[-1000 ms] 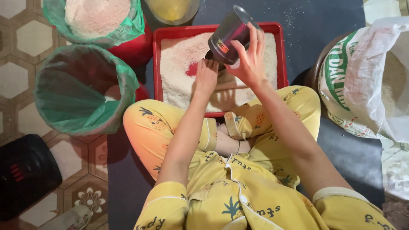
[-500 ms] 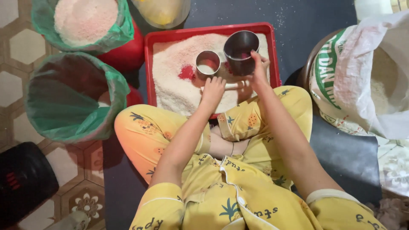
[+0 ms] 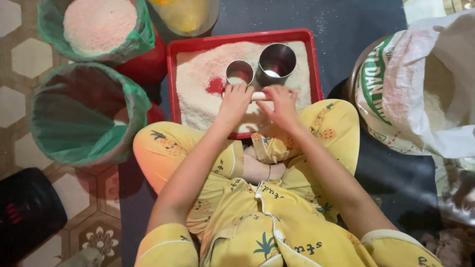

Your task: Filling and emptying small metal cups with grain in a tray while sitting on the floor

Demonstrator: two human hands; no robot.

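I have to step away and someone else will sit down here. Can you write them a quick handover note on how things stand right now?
Left hand and right hand together hold a pale stick level over the red tray of rice.
Small metal cup and large metal cup stand upright in the rice, side by side.
Done: both cups are set down; the small one holds rice.
Left: one green-lined bucket looks nearly empty; the other holds rice.

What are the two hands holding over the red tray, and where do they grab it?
Both hands hold a short pale stick: the left hand grips its left end, the right hand its right end, over the rice-filled red plastic tray, beside two metal cups.
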